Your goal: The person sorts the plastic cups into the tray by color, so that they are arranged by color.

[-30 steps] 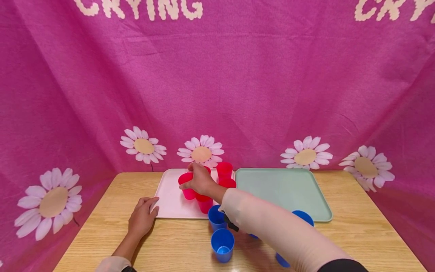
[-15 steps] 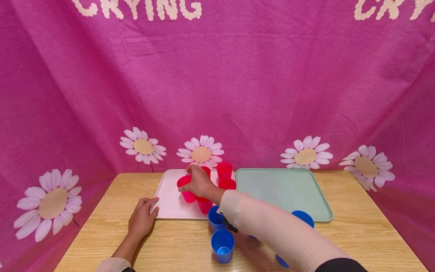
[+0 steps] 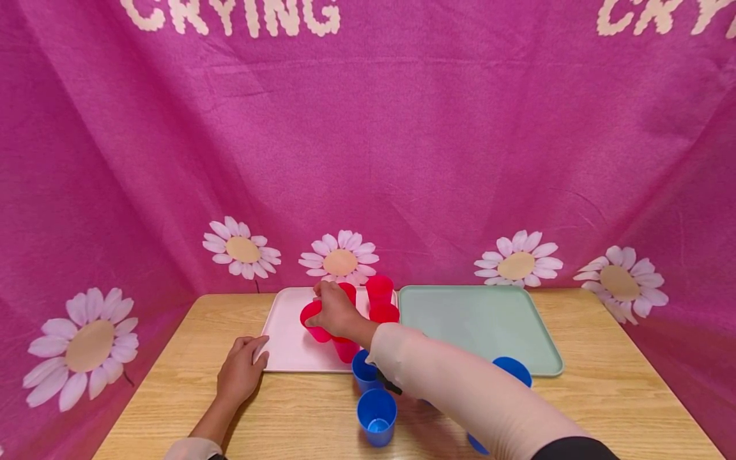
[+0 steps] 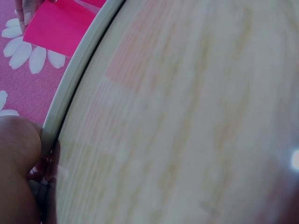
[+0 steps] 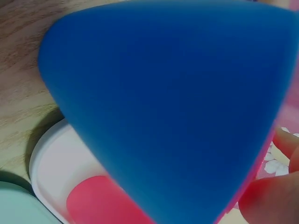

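Note:
In the head view my right hand [image 3: 333, 311] grips a red cup [image 3: 312, 321] by its rim, tilted, over the pink tray [image 3: 284, 338]. Other red cups [image 3: 380, 289] stand on the tray around it. My left hand [image 3: 240, 374] rests flat on the wooden table [image 3: 287, 415], its thumb touching the tray's front left corner. The left wrist view shows the tray's rim [image 4: 70, 93] and a red cup [image 4: 60, 23] beyond it. A blurred blue cup [image 5: 173, 107] fills the right wrist view, with the pink tray [image 5: 51, 163] and a red cup [image 5: 93, 203] below it.
Blue cups stand upright on the table before the trays: one [image 3: 376, 415] at the front, one [image 3: 365, 370] under my right forearm, one [image 3: 512, 367] by the empty green tray [image 3: 477, 326]. A pink flowered cloth [image 3: 368, 160] hangs behind the table.
My right hand has drawn slightly nearer and lower with the red cup, which tilts more. The left hand has stayed in place.

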Available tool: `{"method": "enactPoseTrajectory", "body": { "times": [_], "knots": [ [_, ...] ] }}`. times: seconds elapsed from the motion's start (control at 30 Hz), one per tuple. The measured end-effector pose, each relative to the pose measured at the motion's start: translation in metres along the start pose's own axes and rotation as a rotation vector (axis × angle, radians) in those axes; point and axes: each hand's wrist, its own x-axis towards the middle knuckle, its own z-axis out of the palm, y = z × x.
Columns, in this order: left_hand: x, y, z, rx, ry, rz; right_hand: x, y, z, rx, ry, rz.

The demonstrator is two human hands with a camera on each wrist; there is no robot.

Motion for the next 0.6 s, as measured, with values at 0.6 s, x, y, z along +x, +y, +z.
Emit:
{"method": "enactPoseTrajectory", "body": {
  "times": [0.6],
  "knots": [
    [-0.0007, -0.0006, 0.0001, 0.006, 0.010, 0.012, 0.0009, 0.0001, -0.0035, 0.053, 0.020, 0.029]
  ]
}}
